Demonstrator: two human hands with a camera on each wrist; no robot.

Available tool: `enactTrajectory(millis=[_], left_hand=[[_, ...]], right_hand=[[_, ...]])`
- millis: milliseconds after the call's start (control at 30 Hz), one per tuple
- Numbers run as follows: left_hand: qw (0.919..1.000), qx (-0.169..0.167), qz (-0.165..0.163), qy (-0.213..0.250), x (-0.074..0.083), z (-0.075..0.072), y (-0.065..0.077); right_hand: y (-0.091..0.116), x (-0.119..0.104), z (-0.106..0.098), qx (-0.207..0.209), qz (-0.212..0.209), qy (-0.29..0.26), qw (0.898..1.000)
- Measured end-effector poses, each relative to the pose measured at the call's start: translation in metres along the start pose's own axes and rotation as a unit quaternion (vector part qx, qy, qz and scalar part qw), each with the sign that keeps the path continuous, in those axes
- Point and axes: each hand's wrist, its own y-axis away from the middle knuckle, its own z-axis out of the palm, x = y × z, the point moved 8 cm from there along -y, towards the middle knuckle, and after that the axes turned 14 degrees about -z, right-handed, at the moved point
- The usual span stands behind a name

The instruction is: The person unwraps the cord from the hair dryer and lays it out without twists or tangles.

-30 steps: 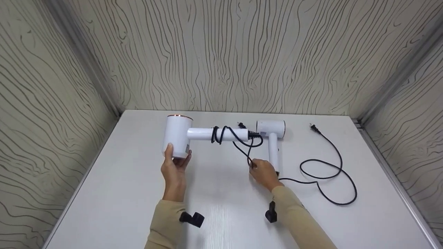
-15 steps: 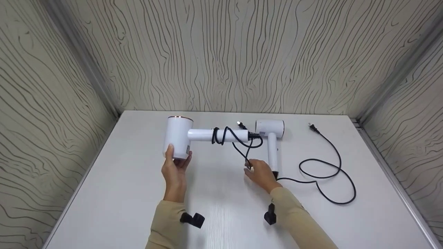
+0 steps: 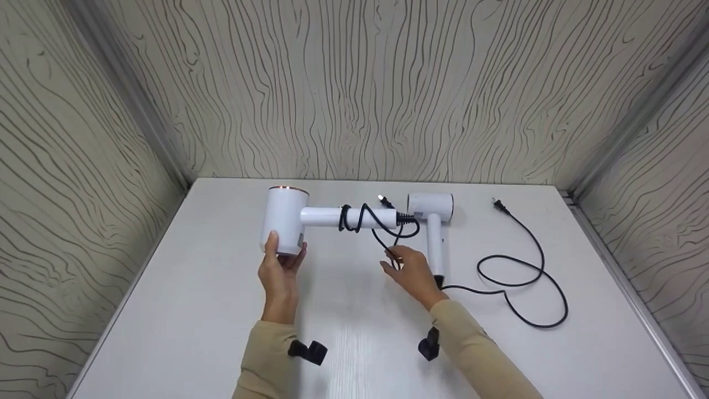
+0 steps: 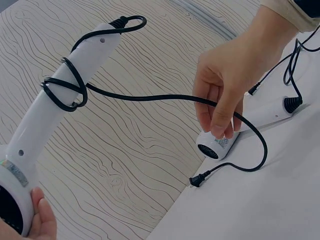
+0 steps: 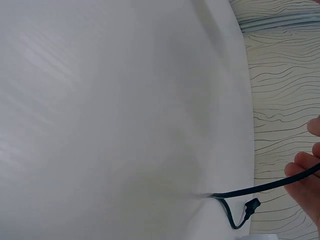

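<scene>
My left hand [image 3: 279, 277] grips the wide barrel of a white hair dryer [image 3: 285, 219] with a copper-coloured rim, thumb along its side. The dryer's handle points right, above the table. Its black power cord [image 4: 150, 97] winds loosely around the handle, then runs across to my right hand [image 3: 412, 271]. There the cord passes between the thumb and the curled fingers [image 4: 202, 112]. Seen from the right wrist, it lies over those fingers, with the thumb standing off from them. Past the hand the cord curves away to its two-pin plug [image 4: 197, 180].
A second white hair dryer [image 3: 432, 208] lies on the white table [image 3: 183, 310] just beyond my right hand. Its black cord [image 3: 543, 271] spreads in loops to the right, ending in a plug [image 3: 499, 205]. Patterned panels [image 3: 354, 88] wall in the back and sides.
My right hand has shifted a little left along with the cord, and its thumb and index finger have spread apart. The left hand and the dryer it holds have barely moved.
</scene>
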Motion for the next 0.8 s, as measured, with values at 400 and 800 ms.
enactTrajectory(millis=[400, 800], left_hand=[[0.9996, 0.012, -0.006, -0.026, 0.0, -0.001, 0.001], [0.9997, 0.015, -0.011, -0.019, -0.003, -0.001, 0.001]], right_hand=[[-0.01, -0.027, -0.017, 0.044, -0.032, -0.031, 0.998], [-0.02, -0.038, -0.028, 0.129, -0.061, -0.141, 0.98]])
